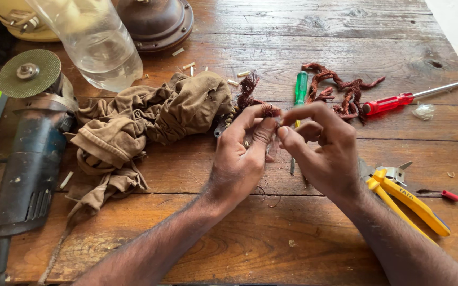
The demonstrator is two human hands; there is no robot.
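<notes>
angle grinder (pixel 30 153) 1, plastic bottle (pixel 94 42) 1, brown rag (pixel 144 124) 1 | left hand (pixel 242 153) and right hand (pixel 324 151) both pinched shut on copper wire strand (pixel 278 123) above surface (pixel 239 249) | coil (pixel 245 95) looked partly unwound, 1 loose wire bundle (pixel 343 90) beside | screwdrivers 2: green (pixel 301 90), red (pixel 398 99) | yellow pliers (pixel 409 201) 1

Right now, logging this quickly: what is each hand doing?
Left hand: pinched shut on copper wire.
Right hand: pinched at the same wire.

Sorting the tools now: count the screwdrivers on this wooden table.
2. The green-handled screwdriver lies upright behind the hands, its shaft partly hidden. The red-handled screwdriver lies right of the copper wire. More may hide under the brown cloth.
</notes>
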